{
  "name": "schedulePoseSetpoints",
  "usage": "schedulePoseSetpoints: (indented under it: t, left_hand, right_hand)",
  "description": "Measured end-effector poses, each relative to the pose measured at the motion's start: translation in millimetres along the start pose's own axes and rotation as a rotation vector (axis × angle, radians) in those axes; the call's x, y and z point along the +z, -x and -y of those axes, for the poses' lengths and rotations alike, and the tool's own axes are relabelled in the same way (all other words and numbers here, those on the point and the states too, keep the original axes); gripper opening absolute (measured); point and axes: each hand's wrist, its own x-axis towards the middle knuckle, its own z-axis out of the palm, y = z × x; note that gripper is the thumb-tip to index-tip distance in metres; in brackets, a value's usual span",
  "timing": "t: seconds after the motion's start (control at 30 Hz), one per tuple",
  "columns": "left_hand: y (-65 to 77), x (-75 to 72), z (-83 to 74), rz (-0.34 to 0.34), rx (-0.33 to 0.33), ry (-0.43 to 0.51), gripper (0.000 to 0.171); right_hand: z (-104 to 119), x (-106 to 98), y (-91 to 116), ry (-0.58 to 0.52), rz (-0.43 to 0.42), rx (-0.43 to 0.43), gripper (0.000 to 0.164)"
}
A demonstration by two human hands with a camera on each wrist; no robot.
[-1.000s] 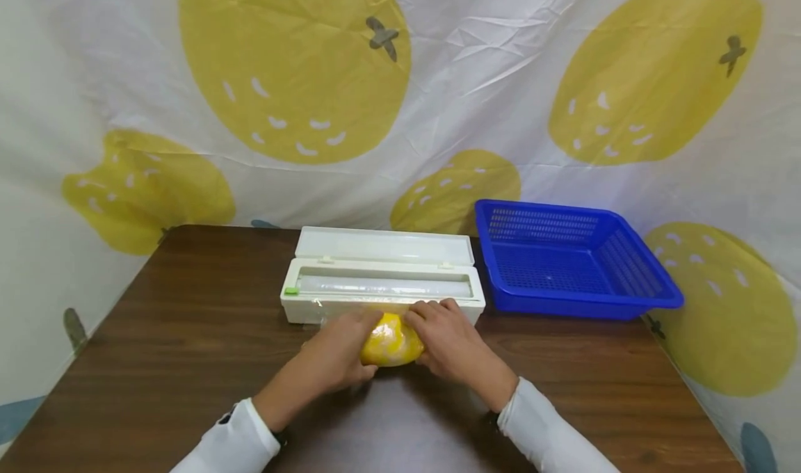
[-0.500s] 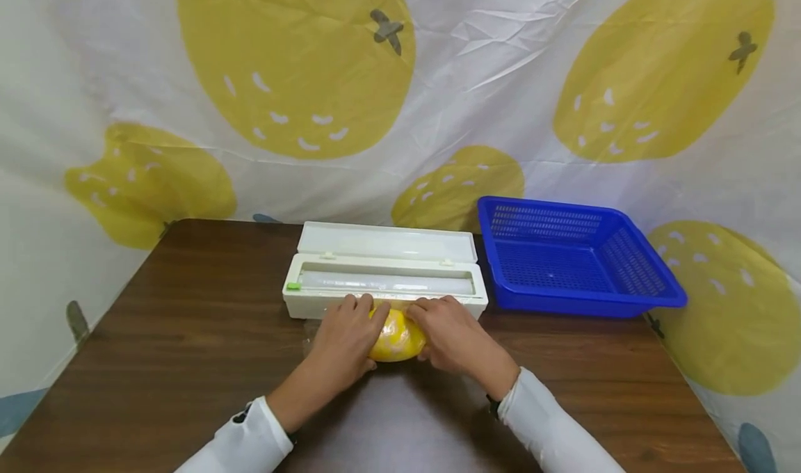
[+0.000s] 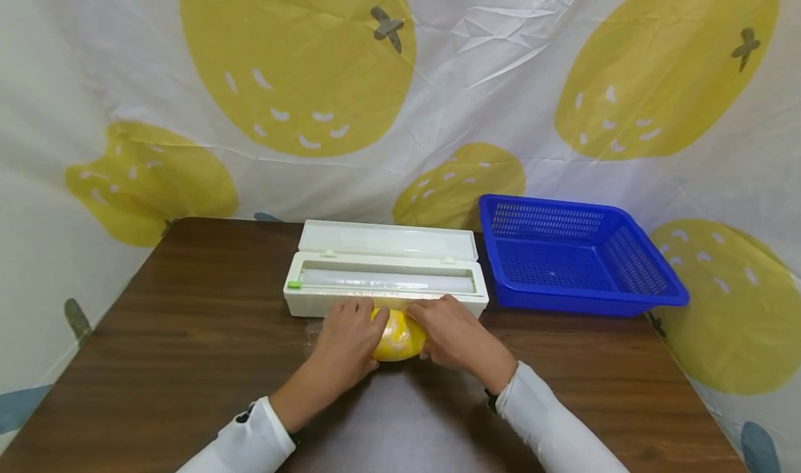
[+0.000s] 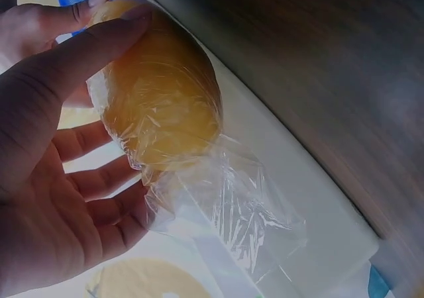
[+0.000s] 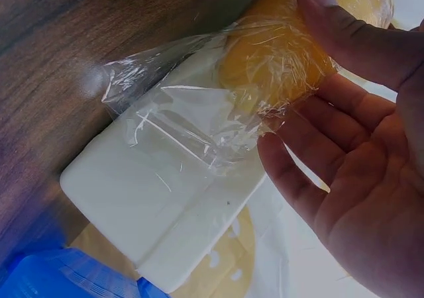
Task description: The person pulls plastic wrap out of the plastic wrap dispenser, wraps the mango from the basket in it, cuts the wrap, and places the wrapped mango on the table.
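A rounded yellow fruit [image 3: 399, 339] is wrapped in clear, wrinkled cling film. My left hand [image 3: 347, 339] grips its left side, the thumb [image 4: 99, 46] lying over the near surface and the fingers behind. On the opposite side my right hand [image 3: 455, 341] holds it likewise, thumb [image 5: 344, 30] pressed on the skin. Loose cling film [image 4: 242, 212] trails off the fruit's end in the left wrist view, and another slack film end [image 5: 179, 112] spreads out in the right wrist view. Just behind the fruit stands a white cling film dispenser [image 3: 306, 307], lid raised.
Inside the dispenser lies a film roll [image 3: 388, 280]; a green slider [image 3: 294, 285] sits at its left end. A blue plastic basket [image 3: 588, 302] is to the right on the brown wooden table [image 3: 206, 334]. A lemon-patterned cloth [image 3: 300, 62] hangs behind.
My left hand has shifted forward and round the fruit, its fingers now reaching toward the dispenser. The right hand keeps its hold. The head view has tilted slightly.
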Motion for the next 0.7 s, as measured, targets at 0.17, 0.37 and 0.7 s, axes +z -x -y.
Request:
schedulePoseSetpoints:
  t: [0.17,0.37,0.7]
  left_hand:
    - [0.5,1.5,-3.9,0.018,-0.010,-0.009,0.083]
    - [0.4,2.3,-9.1,0.044,-0.035,-0.006,0.087]
    - [-0.9,5.4,-15.9,0.035,-0.098,-0.019,0.087]
  right_hand:
    - [0,1,0,-0.021,0.017,0.013,0.049]
    - [-2,3,-2,-0.053,0.061,0.034,0.049]
    - [-6,1,-6,-0.129,0.109,0.026,0.050]
